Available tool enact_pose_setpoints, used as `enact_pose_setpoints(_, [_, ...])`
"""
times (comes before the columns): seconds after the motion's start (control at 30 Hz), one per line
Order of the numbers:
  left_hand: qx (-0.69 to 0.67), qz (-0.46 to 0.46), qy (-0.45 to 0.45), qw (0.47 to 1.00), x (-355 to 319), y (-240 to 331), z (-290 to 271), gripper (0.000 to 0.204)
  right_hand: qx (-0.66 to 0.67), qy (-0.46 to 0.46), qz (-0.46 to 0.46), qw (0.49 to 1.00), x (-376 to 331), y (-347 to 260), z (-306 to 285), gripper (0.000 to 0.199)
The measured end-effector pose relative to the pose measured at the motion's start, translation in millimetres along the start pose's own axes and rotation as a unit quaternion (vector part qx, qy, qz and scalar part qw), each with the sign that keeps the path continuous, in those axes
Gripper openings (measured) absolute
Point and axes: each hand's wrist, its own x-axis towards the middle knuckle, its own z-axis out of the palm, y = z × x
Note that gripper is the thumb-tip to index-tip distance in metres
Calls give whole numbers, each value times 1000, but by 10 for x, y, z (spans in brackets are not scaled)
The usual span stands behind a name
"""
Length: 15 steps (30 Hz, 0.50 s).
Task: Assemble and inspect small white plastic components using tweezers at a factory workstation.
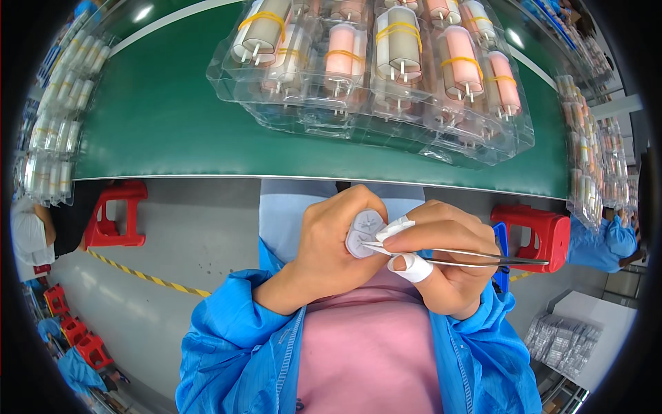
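My left hand [329, 238] is wrapped round a pale lilac double-barrelled cylinder [363, 222]. Its end faces up and shows two round faces side by side, each with a star-like pattern. The rest of it is hidden in my fist. With white tape on thumb and index finger, my right hand [452, 241] pinches a pair of metal tweezers [483, 257]. Their tips meet the nearer round face; whether they grip anything there is too small to tell. Both hands are in front of my body, just off the table's near edge.
Stacked clear plastic trays [310, 119] on the green table [158, 124] hold paired white, grey and pink cylinders bound with yellow rubber bands. Red stools [126, 214] stand under the table. More trays line both sides, with other people nearby. A white box [593, 317] is at the right.
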Motion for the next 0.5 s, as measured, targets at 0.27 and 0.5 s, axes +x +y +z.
enact_pose_setpoints(0.27, [28, 17, -3, 999, 3, -1, 8, 28, -30, -7, -37, 999, 9, 36, 14, 16])
enact_pose_setpoints(0.5, [31, 34, 3, 999, 4, 22, 19, 28, 13, 40, -4, 999, 11, 26, -32, 17])
